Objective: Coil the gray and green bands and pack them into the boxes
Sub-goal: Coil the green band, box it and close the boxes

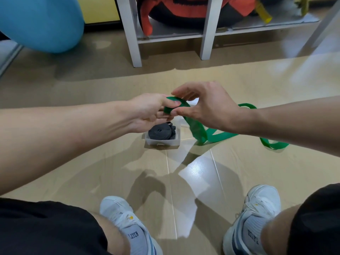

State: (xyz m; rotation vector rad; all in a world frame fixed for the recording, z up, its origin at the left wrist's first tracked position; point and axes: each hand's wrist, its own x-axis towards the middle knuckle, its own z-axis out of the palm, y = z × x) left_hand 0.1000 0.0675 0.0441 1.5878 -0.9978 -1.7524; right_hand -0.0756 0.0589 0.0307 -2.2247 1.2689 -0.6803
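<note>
Above the tan floor, both hands pinch the green band, which trails rightward.

The right hand is hiding part of the long flat green rubber band and most of a second clear plastic box.

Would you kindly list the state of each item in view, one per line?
Gray band: coiled, packed in box.
Box: open, on the floor.
Green band: partly coiled, rest loose on floor.
Left hand: grip on the green coil.
Right hand: pinching the green band.
</note>
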